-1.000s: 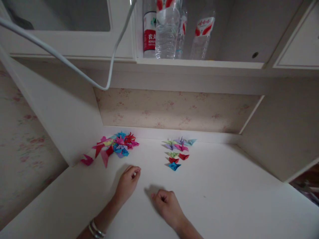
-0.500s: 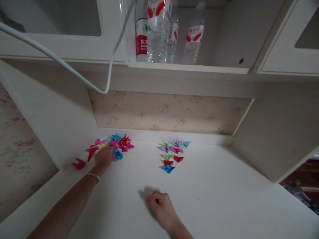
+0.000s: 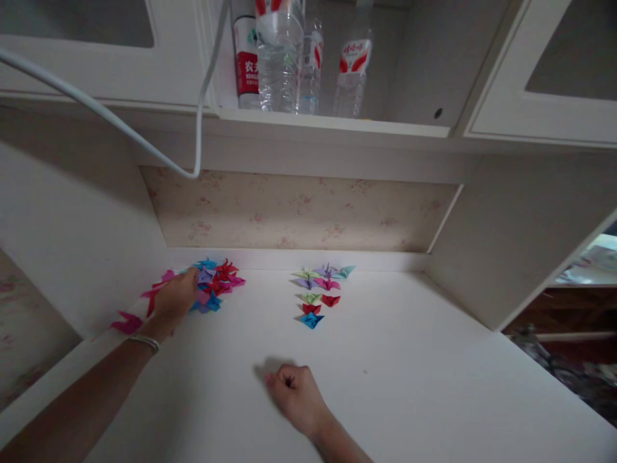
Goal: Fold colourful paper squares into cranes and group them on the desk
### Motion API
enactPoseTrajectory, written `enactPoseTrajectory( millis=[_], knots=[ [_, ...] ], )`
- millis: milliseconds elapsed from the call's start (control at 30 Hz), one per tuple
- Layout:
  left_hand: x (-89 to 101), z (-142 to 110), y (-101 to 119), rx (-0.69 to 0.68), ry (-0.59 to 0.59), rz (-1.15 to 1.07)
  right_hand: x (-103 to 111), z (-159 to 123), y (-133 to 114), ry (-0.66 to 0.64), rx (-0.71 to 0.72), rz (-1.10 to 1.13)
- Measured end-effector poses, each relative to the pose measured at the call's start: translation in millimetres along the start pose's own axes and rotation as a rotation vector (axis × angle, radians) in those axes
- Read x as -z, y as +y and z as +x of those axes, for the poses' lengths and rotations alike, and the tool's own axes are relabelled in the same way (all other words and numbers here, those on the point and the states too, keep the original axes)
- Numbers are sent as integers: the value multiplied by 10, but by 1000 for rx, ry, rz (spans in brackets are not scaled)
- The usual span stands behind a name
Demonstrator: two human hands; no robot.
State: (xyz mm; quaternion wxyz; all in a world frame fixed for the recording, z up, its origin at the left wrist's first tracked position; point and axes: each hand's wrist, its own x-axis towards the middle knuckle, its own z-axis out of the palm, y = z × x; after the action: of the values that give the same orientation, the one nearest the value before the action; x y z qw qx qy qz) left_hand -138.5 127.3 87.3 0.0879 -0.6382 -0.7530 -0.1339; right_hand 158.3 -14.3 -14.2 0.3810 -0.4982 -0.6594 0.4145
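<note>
My left hand [image 3: 176, 297] reaches into a heap of folded paper cranes [image 3: 225, 278] by the left panel. Its fingers are bent downward and pressed together; whatever is between them is hidden under the hand. The heap has red, pink, blue and purple cranes, with a magenta crane [image 3: 127, 323] nearest the wrist. My right hand [image 3: 297, 395] rests on the white tabletop, curled into a fist, with nothing showing in it. Beyond it several cranes stand in a loose double line, from a blue crane [image 3: 312, 320] in front to a light teal crane [image 3: 345, 272] near the back wall.
A white cable [image 3: 144, 146] hangs in a loop at the upper left. An overhead shelf [image 3: 337, 123] holds plastic bottles [image 3: 353, 74] and a red-and-white paper cup [image 3: 247, 67]. White side panels [image 3: 520, 225] flank the tabletop [image 3: 409, 366].
The view has shifted slightly right. My left hand has moved a little left within the heap, uncovering a purple crane and covering the yellow one. My right fist stays put.
</note>
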Motion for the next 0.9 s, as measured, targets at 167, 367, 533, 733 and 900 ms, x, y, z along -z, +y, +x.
enactPoseTrajectory(
  millis=[167, 367, 533, 733, 900],
  knots=[
    [133, -7, 269, -139, 88, -32, 3, -5, -24, -6, 3, -13],
    [103, -246, 1039, -391, 24, -222, -4, -1, -22, -8, -1, -30],
    [79, -549, 1806, -580, -74, -457, -14, -13, -33, 1, 57, -102],
    [-47, -633, 2468, -828, -176, -447, -20, -6, -20, 5, 93, -173],
    [-275, -559, 2731, -879, -217, -423, -34, 2, -3, -7, 83, -226]
  ],
)
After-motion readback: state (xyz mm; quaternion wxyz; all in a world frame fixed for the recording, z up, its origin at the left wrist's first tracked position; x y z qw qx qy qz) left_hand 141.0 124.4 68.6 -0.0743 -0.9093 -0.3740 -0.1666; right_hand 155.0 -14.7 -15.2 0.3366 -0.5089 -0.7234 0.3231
